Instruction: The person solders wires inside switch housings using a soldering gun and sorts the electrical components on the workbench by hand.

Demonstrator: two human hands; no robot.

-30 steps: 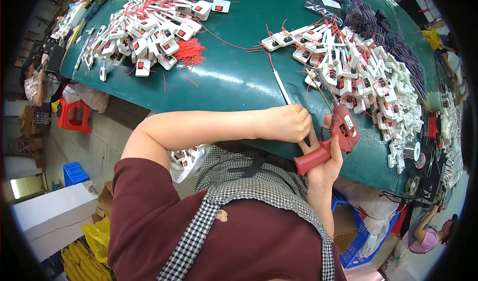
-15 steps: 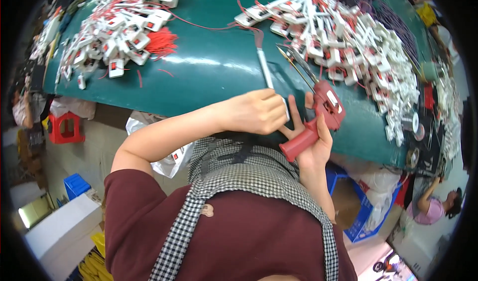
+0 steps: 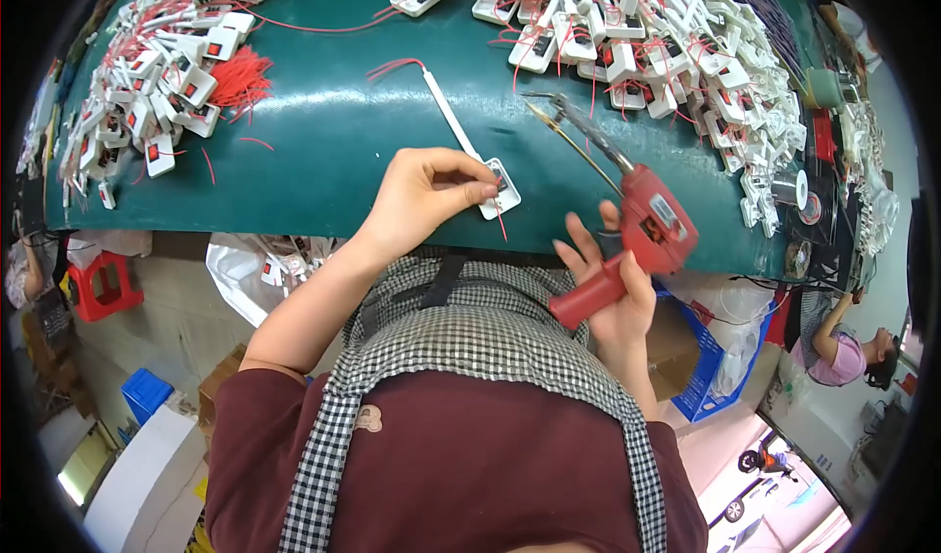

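On the near tabletop (image 3: 323, 141), a white case (image 3: 509, 202) looked half done: open, red wires (image 3: 417, 61) loose. The left hand (image 3: 421, 195) pinched its small dark part (image 3: 503, 185); the right hand (image 3: 627, 313), fingers spread, held a red tool (image 3: 671, 249).

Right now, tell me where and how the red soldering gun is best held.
Hold the red soldering gun by its thick handle, probably coming from the person's near side. The handle slants toward the person's body and is stout enough to wrap around, while the thin metal rods point away over the green table and may be hot.
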